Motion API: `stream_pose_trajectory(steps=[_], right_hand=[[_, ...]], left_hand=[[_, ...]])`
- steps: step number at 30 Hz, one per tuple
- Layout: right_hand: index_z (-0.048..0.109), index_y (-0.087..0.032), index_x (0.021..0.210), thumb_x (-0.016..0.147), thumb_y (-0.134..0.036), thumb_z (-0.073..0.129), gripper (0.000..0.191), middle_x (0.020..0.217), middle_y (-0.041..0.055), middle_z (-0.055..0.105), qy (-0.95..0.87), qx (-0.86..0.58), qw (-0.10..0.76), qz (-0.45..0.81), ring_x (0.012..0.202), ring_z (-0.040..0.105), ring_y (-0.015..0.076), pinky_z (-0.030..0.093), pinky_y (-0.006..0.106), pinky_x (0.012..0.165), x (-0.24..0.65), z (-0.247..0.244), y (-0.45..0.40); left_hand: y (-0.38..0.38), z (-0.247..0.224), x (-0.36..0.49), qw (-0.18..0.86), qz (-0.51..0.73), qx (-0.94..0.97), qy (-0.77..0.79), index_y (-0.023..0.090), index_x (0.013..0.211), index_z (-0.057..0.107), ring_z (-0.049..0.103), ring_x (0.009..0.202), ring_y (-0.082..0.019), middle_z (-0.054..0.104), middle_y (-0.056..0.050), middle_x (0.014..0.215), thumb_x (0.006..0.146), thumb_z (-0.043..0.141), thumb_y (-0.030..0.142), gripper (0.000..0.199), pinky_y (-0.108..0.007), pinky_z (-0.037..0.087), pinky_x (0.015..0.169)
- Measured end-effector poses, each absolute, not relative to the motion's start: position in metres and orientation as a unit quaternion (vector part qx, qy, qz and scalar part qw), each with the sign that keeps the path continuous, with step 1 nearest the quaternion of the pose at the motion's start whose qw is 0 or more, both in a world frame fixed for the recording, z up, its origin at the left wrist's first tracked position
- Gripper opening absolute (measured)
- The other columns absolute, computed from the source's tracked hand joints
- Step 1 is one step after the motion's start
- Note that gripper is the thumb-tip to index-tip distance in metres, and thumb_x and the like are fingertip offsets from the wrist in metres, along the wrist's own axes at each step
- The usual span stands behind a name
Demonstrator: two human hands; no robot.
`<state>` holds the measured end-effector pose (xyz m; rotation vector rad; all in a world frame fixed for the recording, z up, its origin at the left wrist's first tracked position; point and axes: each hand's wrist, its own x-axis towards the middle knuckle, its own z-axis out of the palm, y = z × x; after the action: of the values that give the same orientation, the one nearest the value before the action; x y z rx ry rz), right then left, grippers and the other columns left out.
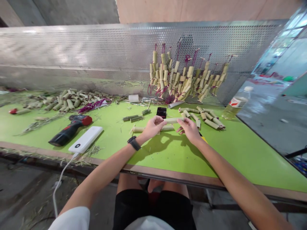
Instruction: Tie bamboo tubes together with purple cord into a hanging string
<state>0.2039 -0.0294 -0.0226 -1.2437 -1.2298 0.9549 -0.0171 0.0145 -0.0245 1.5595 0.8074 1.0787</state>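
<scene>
Between both hands a pale green bamboo piece (173, 120) is held level above the table. My left hand (154, 125) is closed on its left end, and my right hand (188, 127) pinches the right end. Just under it lies a longer bamboo tube (139, 129) with a thin stick across its left end, partly hidden by my left hand. A small black box (161, 112) stands right behind the hands. Part of a yellow and black object (203, 139) shows beside my right wrist; what it is I cannot make out.
Bamboo pieces lie heaped at the left (69, 99) and right (211, 118). A cordless drill (72, 129) and white power bank (86, 139) rest left. Strung bamboo figures (182, 78) hang on the perforated metal panel (96, 54). A bottle (237, 103) stands at the right edge.
</scene>
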Motion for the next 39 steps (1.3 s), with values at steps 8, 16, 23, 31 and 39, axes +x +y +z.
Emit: stream_pose_trajectory(steps=[8, 16, 23, 31, 39], right_hand=[[0.075, -0.025, 0.092, 0.068, -0.063, 0.089, 0.047, 0.110, 0.0097, 0.078, -0.523, -0.534, 0.551, 0.372, 0.057, 0.067, 0.0160, 0.054, 0.033, 0.047, 0.205, -0.018, -0.033], [0.062, -0.024, 0.075, 0.063, -0.065, 0.093, 0.053, 0.083, 0.0062, 0.075, -0.528, -0.535, 0.552, 0.361, 0.050, 0.065, 0.0162, 0.055, 0.032, 0.046, 0.199, -0.014, -0.037], [0.064, -0.024, 0.073, 0.064, -0.063, 0.093, 0.050, 0.075, 0.0019, 0.071, -0.538, -0.515, 0.537, 0.396, 0.051, 0.066, 0.0141, 0.054, 0.028, 0.046, 0.205, -0.010, -0.038], [0.074, -0.022, 0.083, 0.068, -0.062, 0.091, 0.046, 0.080, 0.0010, 0.071, -0.577, -0.473, 0.452, 0.489, 0.057, 0.066, 0.0120, 0.050, 0.023, 0.045, 0.228, -0.001, -0.035], [0.069, -0.024, 0.093, 0.079, -0.069, 0.081, 0.048, 0.112, 0.0067, 0.076, -0.555, -0.464, 0.539, 0.432, 0.065, 0.067, 0.0114, 0.052, 0.022, 0.045, 0.224, -0.001, -0.033]], left_hand=[[0.016, -0.026, -0.020, 0.482, 0.426, 0.706, 0.295, 0.018, 0.130, 0.057, 0.066, 0.084, -0.015, 0.066, -0.007, 0.106, 0.093, 0.073, 0.041, 0.046, -0.028, 0.053, 0.073], [0.016, -0.030, -0.019, 0.341, 0.392, 0.789, 0.328, 0.017, 0.117, 0.067, 0.063, 0.074, -0.015, 0.074, -0.007, 0.103, 0.094, 0.070, 0.048, 0.039, -0.028, 0.049, 0.067], [0.019, -0.030, -0.022, 0.347, 0.392, 0.791, 0.317, 0.015, 0.118, 0.066, 0.065, 0.077, -0.017, 0.073, -0.009, 0.104, 0.096, 0.067, 0.048, 0.040, -0.027, 0.050, 0.064], [0.026, -0.028, -0.031, 0.356, 0.352, 0.818, 0.284, 0.016, 0.122, 0.062, 0.067, 0.079, -0.016, 0.069, -0.013, 0.118, 0.100, 0.063, 0.047, 0.039, -0.031, 0.057, 0.068], [0.035, -0.033, -0.036, 0.253, 0.282, 0.878, 0.291, 0.017, 0.116, 0.060, 0.064, 0.083, -0.020, 0.070, -0.010, 0.107, 0.102, 0.055, 0.048, 0.034, -0.035, 0.053, 0.075]])
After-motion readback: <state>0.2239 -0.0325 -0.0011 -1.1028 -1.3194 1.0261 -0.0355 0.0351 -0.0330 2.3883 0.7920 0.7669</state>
